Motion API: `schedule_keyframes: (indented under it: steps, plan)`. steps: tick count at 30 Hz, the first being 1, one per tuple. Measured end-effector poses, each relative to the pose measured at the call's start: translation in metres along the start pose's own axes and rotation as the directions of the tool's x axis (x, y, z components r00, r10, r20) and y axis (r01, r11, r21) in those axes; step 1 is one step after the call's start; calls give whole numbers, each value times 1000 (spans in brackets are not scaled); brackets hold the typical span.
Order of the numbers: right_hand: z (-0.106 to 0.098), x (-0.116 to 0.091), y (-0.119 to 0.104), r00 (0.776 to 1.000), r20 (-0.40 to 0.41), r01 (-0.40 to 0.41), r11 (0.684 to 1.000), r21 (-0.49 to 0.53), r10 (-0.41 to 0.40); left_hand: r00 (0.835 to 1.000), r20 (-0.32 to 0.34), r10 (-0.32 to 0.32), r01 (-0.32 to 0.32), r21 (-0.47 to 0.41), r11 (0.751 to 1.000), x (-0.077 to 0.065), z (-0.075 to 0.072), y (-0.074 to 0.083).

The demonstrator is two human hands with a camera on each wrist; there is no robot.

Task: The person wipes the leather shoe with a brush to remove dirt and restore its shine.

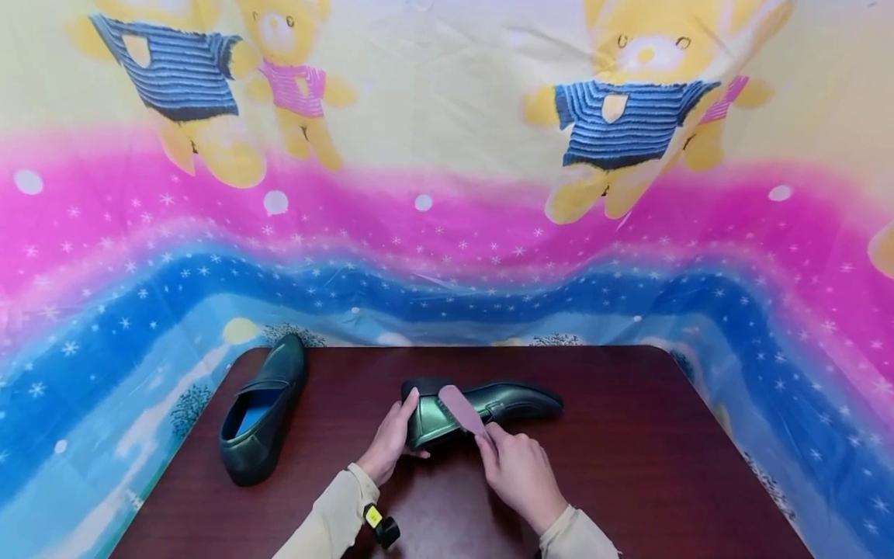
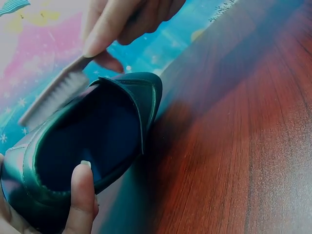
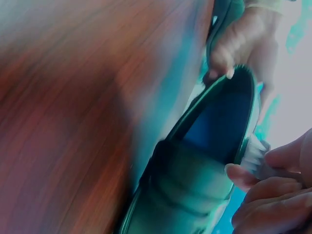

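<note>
A dark loafer (image 1: 524,397) lies tipped on its side near the middle of the table, toe to the right. My left hand (image 1: 391,441) grips it round the heel; in the left wrist view the thumb (image 2: 82,195) hooks over the rim by the opening. With my right hand (image 1: 525,473) I hold a shoe brush (image 1: 461,408) by its handle. Its pale bristles (image 2: 61,95) lie along the loafer's outer side near the opening. Whether they all touch the leather I cannot tell. The right wrist view is blurred and shows only part of the bristles (image 3: 254,152).
Another dark loafer (image 1: 261,446) with a blue insole stands upright at the table's left side, toe pointing away. The reddish-brown tabletop (image 1: 649,458) has rounded far corners. Behind it hangs a cloth (image 1: 433,210) printed with bears. A black strap device (image 1: 380,526) sits at the left wrist.
</note>
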State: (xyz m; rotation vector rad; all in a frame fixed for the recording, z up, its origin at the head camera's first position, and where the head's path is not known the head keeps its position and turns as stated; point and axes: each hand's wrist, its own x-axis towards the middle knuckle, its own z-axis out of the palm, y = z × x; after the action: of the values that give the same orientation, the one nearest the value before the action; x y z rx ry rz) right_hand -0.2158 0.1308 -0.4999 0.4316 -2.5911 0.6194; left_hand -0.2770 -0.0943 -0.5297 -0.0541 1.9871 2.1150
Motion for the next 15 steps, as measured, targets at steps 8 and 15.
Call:
schedule_keyframes:
  steps: [8, 15]
  plan:
    - [-13, 4, 15, 995, 12, -97, 993, -65, 98, 1000, 2, 15, -15, 5, 1000, 2, -1, 1]
    - [-11, 5, 12, 1000, -19, -18, 1000, 17, 19, 1000, -3, 25, -25, 15, 1000, -1, 2, -1]
